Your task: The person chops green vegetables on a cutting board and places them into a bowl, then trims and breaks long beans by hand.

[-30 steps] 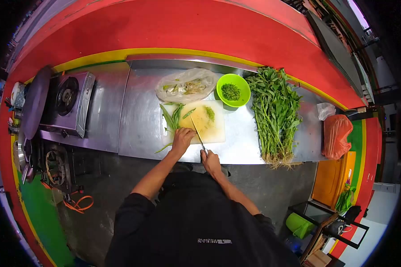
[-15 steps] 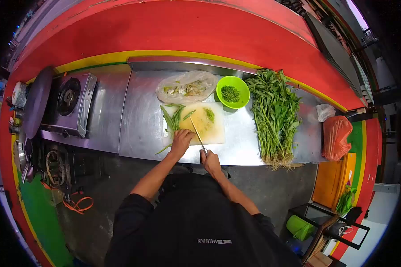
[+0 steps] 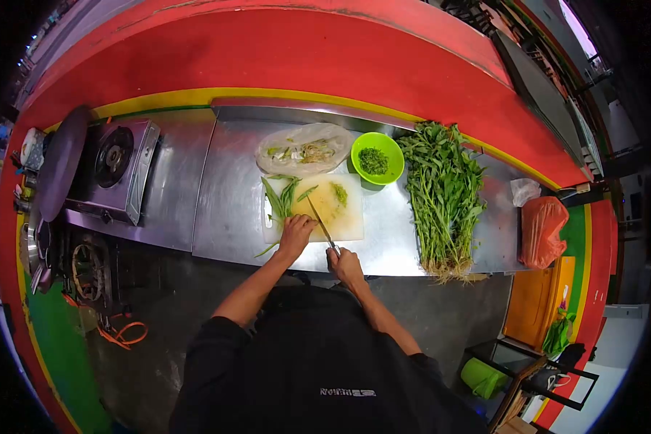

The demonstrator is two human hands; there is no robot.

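Steel counter (image 3: 228, 195) — leaves (image 3: 286, 197) held beneath curled left hand (image 3: 294, 236), knife (image 3: 321, 223) gripped in right hand (image 3: 347, 265).

The thin knife (image 3: 320, 221) slants over the white, yellow-stained board (image 3: 351, 226), its tip pointing away, beside long green leaves (image 3: 285, 194) bunched at the board's left, with chopped bits (image 3: 339, 193) heaped toward the far right.

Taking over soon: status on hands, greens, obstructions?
Right hand grips knife. Left hand at green leaves on cutting board. Chopped pile right of knife. Nothing visibly blocking.
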